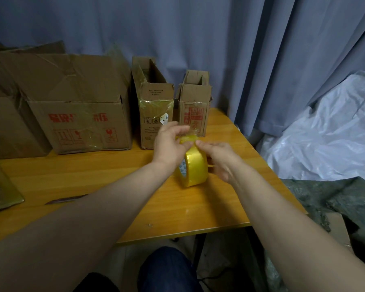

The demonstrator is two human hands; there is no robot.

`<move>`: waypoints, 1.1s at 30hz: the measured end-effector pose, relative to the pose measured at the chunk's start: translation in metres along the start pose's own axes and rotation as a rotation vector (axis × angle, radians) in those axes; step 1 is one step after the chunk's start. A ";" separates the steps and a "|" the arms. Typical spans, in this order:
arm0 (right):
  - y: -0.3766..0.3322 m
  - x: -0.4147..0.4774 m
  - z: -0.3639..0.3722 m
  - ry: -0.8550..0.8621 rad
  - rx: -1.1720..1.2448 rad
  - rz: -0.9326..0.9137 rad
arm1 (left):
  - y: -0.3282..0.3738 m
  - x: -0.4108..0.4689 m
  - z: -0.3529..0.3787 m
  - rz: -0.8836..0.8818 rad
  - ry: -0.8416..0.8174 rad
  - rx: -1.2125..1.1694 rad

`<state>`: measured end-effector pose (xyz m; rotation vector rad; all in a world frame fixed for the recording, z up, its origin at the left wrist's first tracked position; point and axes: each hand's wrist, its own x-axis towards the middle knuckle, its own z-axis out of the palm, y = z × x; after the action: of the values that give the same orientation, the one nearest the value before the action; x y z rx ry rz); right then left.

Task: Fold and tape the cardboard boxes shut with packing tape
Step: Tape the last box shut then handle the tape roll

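Note:
A yellow roll of packing tape (195, 168) stands on edge on the wooden table (114, 186). My left hand (170, 142) pinches the loose end of the tape at the top of the roll. My right hand (218, 159) holds the roll from its right side, fingers curled round it. Behind the roll stand three cardboard boxes: a large one (80, 106) with red print and creased flaps, a tall narrow one (153, 102) with its flaps up, and a small one (195, 104) with its flaps up.
Another brown box (6, 123) sits at the far left, and a flat cardboard piece (0, 192) lies at the table's left edge. A thin dark object (65, 199) lies on the table. Blue curtains hang behind; white plastic sheeting (325, 133) lies to the right.

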<state>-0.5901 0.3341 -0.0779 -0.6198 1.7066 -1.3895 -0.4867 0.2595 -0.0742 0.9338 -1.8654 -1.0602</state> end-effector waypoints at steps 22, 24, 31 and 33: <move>-0.044 -0.045 0.199 -0.249 -1.158 -0.862 | 0.016 -0.043 -0.181 0.030 0.397 0.483; -0.052 -0.064 0.244 -0.410 -0.978 -0.915 | 0.013 -0.059 -0.226 0.051 0.520 0.577; -0.054 -0.091 0.379 -0.640 -0.699 -0.949 | -0.021 -0.120 -0.370 -0.163 0.911 0.691; -0.050 -0.097 0.403 -0.679 -0.688 -0.938 | -0.039 -0.133 -0.399 -0.301 0.916 0.696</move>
<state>-0.2075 0.1781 -0.0201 -2.1966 1.2993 -0.8815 -0.0714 0.2294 -0.0060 1.7626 -1.2901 -0.0042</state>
